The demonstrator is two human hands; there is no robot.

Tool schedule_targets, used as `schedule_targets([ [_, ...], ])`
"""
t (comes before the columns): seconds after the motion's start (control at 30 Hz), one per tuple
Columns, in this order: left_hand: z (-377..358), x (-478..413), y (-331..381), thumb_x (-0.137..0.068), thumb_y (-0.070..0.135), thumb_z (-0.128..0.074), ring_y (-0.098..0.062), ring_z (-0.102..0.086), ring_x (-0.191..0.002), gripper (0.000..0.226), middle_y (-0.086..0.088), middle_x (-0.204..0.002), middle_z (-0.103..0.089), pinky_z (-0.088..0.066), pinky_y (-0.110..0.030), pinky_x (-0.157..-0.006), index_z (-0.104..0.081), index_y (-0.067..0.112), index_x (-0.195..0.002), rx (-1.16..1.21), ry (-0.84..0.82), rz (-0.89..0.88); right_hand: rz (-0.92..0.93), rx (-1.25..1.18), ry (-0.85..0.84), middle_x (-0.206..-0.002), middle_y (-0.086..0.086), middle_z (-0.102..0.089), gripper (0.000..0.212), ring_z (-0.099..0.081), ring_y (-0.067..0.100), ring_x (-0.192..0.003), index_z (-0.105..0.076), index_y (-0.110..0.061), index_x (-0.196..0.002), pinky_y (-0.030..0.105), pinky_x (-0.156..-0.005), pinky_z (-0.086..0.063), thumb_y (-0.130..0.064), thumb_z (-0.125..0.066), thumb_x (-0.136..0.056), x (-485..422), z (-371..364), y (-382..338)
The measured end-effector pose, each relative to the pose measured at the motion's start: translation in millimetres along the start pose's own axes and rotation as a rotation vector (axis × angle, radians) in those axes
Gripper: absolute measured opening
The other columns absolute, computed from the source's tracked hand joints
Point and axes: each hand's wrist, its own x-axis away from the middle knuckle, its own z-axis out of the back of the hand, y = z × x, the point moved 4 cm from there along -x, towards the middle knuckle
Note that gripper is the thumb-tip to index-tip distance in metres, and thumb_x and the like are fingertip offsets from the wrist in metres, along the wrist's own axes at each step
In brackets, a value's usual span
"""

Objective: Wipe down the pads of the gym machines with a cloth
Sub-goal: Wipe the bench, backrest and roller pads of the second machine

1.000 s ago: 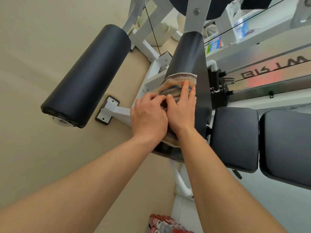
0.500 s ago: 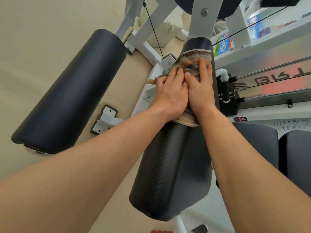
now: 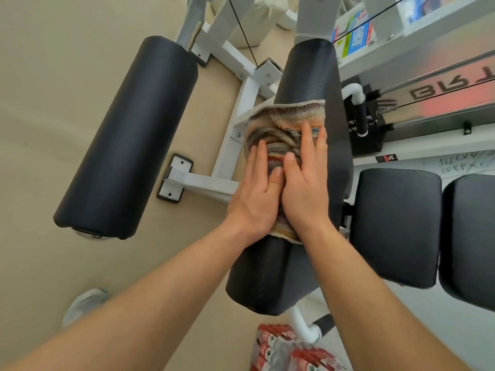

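Observation:
A striped multicoloured cloth (image 3: 284, 121) lies draped over the middle of a long black roller pad (image 3: 308, 73) of the gym machine. My left hand (image 3: 254, 194) and my right hand (image 3: 305, 188) lie side by side on the cloth, palms down, fingers stretched forward, pressing it against the pad. The cloth's far edge sticks out beyond my fingertips and a small strip shows under my wrists. The pad's near end (image 3: 267, 287) is bare.
A second black roller pad (image 3: 128, 135) runs parallel on the left above the beige floor. The white steel frame (image 3: 203, 180) joins them. Two flat black seat pads (image 3: 396, 226) sit right. Red-labelled packs (image 3: 284, 349) lie below; a black cable (image 3: 241, 25) runs at the top.
Both hands with the cloth slid up to the pad's far end, then came back toward me to its middle. My fingers now lie flatter and more spread.

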Motion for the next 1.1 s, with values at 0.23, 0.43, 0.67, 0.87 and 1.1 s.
schedule_targets([
  [0.23,0,-10,-1,-0.104,0.052,-0.022,-0.004,-0.005,-0.153,0.063,0.009,-0.169,-0.004,-0.010,-0.028,-0.123,0.001,0.033,-0.160,0.050,-0.032,0.034,-0.056,0.032,-0.013,-0.168,-0.019,0.007,0.066,0.002,0.008,-0.156,-0.009,-0.045,-0.159,0.049,-0.126,-0.016,-0.043,-0.032,-0.097,-16,1,1],
  [0.43,7,-82,20,-0.108,0.042,-0.026,-0.012,-0.012,-0.153,0.061,0.001,-0.168,-0.009,-0.010,-0.018,-0.110,-0.004,0.022,-0.161,0.101,-0.009,-0.004,-0.024,0.133,0.011,-0.171,-0.002,0.005,0.065,-0.002,0.017,-0.158,-0.006,-0.033,-0.162,0.049,-0.126,-0.016,-0.041,-0.036,-0.105,-79,6,-6],
  [0.67,11,-215,68,-0.109,0.036,-0.023,-0.025,-0.018,-0.153,0.057,-0.007,-0.167,-0.013,-0.015,-0.040,-0.124,-0.010,0.018,-0.161,0.132,-0.013,-0.023,-0.082,0.154,0.073,-0.168,0.008,-0.016,0.063,-0.020,0.025,-0.154,-0.020,-0.022,-0.162,0.042,-0.126,-0.018,-0.030,-0.042,-0.104,-217,16,-25],
  [0.87,7,-194,44,-0.102,0.045,-0.027,-0.024,-0.024,-0.150,0.063,-0.006,-0.165,-0.023,-0.021,-0.045,-0.123,-0.016,0.023,-0.160,0.187,-0.022,-0.069,-0.033,0.169,0.042,-0.170,0.004,-0.008,0.068,-0.017,0.023,-0.155,-0.016,-0.023,-0.162,0.046,-0.125,-0.021,-0.033,-0.044,-0.101,-180,13,-17],
  [1.1,0,-28,-8,-0.105,0.050,-0.024,-0.009,-0.018,-0.151,0.061,0.007,-0.167,-0.015,-0.022,-0.036,-0.123,-0.006,0.032,-0.160,0.204,-0.024,-0.042,-0.058,0.180,0.011,-0.171,-0.007,0.005,0.069,-0.003,0.011,-0.157,-0.005,-0.036,-0.161,0.035,-0.124,-0.017,-0.039,-0.042,-0.103,-23,0,-11],
])
